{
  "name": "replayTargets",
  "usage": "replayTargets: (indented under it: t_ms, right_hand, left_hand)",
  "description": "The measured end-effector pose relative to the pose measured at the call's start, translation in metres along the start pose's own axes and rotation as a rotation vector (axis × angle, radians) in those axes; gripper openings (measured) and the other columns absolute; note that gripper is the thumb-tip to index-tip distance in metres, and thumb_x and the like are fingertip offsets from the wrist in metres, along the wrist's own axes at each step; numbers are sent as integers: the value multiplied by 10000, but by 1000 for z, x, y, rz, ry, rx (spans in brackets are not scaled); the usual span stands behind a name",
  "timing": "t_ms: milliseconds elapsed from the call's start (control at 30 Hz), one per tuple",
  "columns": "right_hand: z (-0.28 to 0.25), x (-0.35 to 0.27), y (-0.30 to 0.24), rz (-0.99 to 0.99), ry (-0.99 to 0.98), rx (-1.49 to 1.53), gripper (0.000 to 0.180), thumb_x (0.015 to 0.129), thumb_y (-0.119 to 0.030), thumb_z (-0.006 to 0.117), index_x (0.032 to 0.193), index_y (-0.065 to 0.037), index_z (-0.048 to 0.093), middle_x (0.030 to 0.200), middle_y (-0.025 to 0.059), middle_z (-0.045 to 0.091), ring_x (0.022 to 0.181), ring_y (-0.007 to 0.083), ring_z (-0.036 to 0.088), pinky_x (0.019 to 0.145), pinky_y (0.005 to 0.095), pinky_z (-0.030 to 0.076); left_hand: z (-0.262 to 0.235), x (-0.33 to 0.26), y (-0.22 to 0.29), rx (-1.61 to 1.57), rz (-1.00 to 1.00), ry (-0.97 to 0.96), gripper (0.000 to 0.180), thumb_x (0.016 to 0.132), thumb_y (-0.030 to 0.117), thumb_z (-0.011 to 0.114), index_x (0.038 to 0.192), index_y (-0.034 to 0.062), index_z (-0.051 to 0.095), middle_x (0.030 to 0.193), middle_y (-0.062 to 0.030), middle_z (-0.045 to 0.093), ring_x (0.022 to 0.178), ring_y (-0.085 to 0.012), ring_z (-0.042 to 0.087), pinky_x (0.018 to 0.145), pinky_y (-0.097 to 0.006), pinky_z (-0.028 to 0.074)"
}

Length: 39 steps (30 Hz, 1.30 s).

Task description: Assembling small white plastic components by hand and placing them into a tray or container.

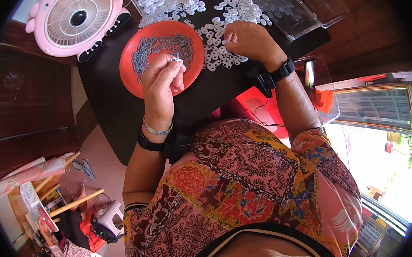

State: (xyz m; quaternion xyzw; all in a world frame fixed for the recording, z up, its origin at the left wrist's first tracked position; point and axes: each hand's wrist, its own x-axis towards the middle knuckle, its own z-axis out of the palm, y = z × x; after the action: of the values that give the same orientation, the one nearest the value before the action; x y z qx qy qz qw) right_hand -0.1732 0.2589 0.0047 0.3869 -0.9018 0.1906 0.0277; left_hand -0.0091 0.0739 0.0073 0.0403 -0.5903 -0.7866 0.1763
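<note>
My left hand is raised over the near edge of a red plate, its thumb and fingertips pinched on a small white plastic piece. Inside the plate lie many small grey screw-like pins. To the right, my right hand hovers at or just above a spread of white oval two-holed plastic pieces on the dark table. Its fingers are curled in, and whatever they may hold is hidden. Black bands circle both wrists.
A pink fan stands at the back left. A clear plastic bin sits at the back right beside more white pieces. A red stool shows under the table's right side. At lower left, another person sits near a white stool.
</note>
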Motion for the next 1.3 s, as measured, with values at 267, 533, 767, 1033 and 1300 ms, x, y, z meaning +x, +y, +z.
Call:
replayTargets:
  t_ms: [267, 533, 767, 1033, 1300]
  right_hand:
    - [-3, 6, 18, 43, 65, 3, 216, 740, -224, 597, 877, -62, 636, 794, 79, 654, 762, 238, 639, 698, 339, 498]
    - [-8, 21, 25, -28, -51, 36, 239, 719, -235, 614, 857, -42, 639, 775, 98, 650, 752, 241, 636, 678, 324, 489]
    - [1, 18, 21, -87, 75, 175, 155, 763, -151, 635, 863, -32, 634, 769, 68, 655, 685, 185, 624, 625, 273, 471]
    - [-6, -10, -46, 52, -76, 1271, 135, 841, -83, 641, 955, -12, 631, 804, 6, 625, 691, 72, 558, 665, 207, 457]
    - [1, -12, -62, 28, -133, 1415, 125, 841, -72, 651, 949, -10, 639, 829, 11, 637, 703, 59, 555, 654, 194, 443]
  left_hand:
    - [1, 0, -1, 11, 47, 3, 179, 894, 108, 510, 750, 5, 536, 588, 5, 464, 487, -43, 381, 449, -197, 303]
    - [-1, 1, -3, -5, 69, -16, 167, 889, 92, 516, 750, 1, 529, 607, 0, 476, 494, -39, 385, 448, -198, 306]
    - [-4, 1, -6, 13, 42, -72, 157, 883, 79, 517, 755, -9, 535, 651, -18, 510, 498, -40, 393, 449, -198, 314]
    - [3, -4, -7, 84, 6, -94, 138, 881, 69, 510, 773, -7, 549, 657, 1, 507, 522, -39, 406, 483, -197, 324]
    - [5, -3, -7, 134, -9, -85, 154, 873, 82, 519, 746, -1, 548, 615, 13, 478, 505, -39, 385, 473, -200, 308]
